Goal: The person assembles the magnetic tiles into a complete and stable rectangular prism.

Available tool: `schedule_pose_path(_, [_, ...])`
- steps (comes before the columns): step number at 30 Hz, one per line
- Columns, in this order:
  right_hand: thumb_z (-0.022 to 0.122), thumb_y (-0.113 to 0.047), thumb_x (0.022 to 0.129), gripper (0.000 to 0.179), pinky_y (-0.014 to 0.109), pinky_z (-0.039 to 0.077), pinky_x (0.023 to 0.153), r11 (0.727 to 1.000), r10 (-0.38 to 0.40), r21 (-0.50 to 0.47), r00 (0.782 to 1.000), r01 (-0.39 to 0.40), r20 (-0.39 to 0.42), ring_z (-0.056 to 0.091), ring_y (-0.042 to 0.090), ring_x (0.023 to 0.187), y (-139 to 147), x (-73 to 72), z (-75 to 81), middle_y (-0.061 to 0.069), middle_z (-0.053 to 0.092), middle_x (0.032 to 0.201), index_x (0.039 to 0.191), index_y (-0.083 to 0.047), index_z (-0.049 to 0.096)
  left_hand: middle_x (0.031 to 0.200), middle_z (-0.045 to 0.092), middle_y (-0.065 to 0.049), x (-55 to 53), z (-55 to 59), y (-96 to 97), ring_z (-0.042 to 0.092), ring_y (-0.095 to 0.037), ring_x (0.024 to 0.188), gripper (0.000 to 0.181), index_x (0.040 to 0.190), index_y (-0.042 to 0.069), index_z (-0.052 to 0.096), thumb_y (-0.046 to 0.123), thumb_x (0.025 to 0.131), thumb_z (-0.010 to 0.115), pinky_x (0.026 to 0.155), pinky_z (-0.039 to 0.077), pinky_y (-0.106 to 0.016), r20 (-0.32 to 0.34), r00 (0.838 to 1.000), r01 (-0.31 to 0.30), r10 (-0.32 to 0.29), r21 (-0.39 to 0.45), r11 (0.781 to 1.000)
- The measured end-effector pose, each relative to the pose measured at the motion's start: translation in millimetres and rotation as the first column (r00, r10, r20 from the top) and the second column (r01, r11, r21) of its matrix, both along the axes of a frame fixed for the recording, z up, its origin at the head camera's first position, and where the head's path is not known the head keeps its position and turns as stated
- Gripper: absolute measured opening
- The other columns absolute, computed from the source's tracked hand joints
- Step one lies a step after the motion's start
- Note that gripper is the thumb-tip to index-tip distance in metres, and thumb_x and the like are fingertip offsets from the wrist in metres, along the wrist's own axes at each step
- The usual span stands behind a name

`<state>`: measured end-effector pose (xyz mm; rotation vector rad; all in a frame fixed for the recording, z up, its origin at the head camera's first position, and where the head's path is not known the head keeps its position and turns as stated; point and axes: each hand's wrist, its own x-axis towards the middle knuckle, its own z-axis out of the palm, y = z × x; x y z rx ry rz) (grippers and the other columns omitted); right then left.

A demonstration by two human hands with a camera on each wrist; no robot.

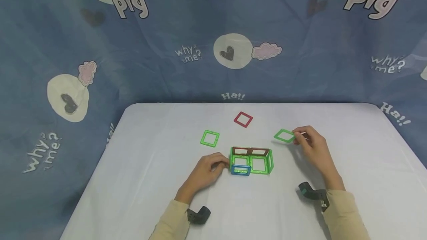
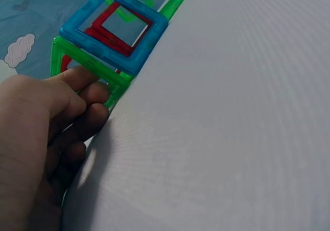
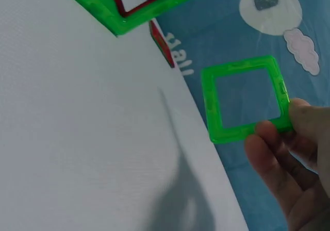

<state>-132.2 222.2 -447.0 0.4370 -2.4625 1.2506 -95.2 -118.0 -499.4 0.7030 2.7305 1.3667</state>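
Note:
In the head view, a box-like build of magnetic tiles stands on the table, with green tiles (image 1: 271,162) at the base and sides. Two red tiles (image 1: 250,152) form its back wall, and a blue tile (image 2: 114,61) stands at the front left. My left hand (image 1: 208,169) is at the build's left end, its curled fingertips holding the green side tile (image 2: 85,58). Off to the right, my right hand (image 1: 311,147) pinches a square green tile (image 3: 210,104) by one edge between thumb and fingers, raised above the table.
Behind the build, a loose green tile (image 1: 202,138) and a loose red tile (image 1: 247,124) lie on the white table (image 1: 150,195). A blue printed cloth (image 1: 183,17) hangs beyond the table's far edge. Each wrist carries a dark camera mount.

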Motion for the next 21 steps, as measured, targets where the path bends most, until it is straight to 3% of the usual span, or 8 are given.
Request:
schedule_pose_path(3, [0.054, 0.001, 0.093, 0.014, 0.007, 0.046, 0.066, 1.0, 0.008, 0.017, 0.999, -0.008, 0.033, 0.062, 0.005, 0.069, -1, 4.2, 10.0, 0.018, 0.065, 0.088, 0.105, 0.006, 0.059, 0.092, 0.067, 0.016, 0.0, -1.4, -0.6, 0.061, 0.0, 0.093, 0.022, 0.099, 0.023, 0.07, 0.005, 0.09, 0.06, 0.091, 0.05, -0.027, -0.006, 1.0, 0.0, 0.0, 0.003, 1.0])
schedule_pose_path(11, [0.053, -0.012, 0.097, 0.02, 0.016, 0.046, 0.059, 0.994, 0.053, 0.092, 0.995, -0.061, 0.09, 0.062, -0.001, 0.071, 18, -7.6, -8.2, 0.005, 0.062, 0.089, 0.114, -0.009, 0.063, 0.093, 0.067, 0.014, -0.3, -1.6, -1.2, 0.061, -0.001, 0.094, 0.021, 0.099, 0.022, 0.069, 0.005, 0.089, 0.061, 0.091, 0.05, -0.027, -0.03, 0.999, 0.018, -0.018, 0.004, 1.0])
schedule_pose_path(15, [0.053, -0.012, 0.097, 0.02, 0.017, 0.048, 0.061, 0.989, 0.092, 0.103, 0.991, -0.102, 0.099, 0.062, 0.001, 0.071, 19, -5.9, -3.0, 0.002, 0.06, 0.088, 0.113, -0.009, 0.065, 0.094, 0.068, 0.012, -0.4, 0.5, -0.8, 0.062, -0.003, 0.096, 0.02, 0.099, 0.021, 0.069, 0.006, 0.088, 0.062, 0.092, 0.049, -0.027, -0.037, 0.999, 0.03, -0.03, 0.001, 1.0])
schedule_pose_path(21, [0.055, -0.006, 0.095, 0.019, 0.016, 0.05, 0.063, 0.99, 0.095, 0.097, 0.992, -0.103, 0.084, 0.062, 0.004, 0.072, 20, -5.4, -0.5, 0.004, 0.062, 0.091, 0.11, -0.008, 0.066, 0.095, 0.068, 0.011, 0.6, 2.3, 0.0, 0.062, -0.003, 0.097, 0.019, 0.099, 0.02, 0.069, 0.007, 0.089, 0.061, 0.093, 0.049, -0.027, -0.019, 0.999, 0.026, -0.026, 0.003, 1.0])
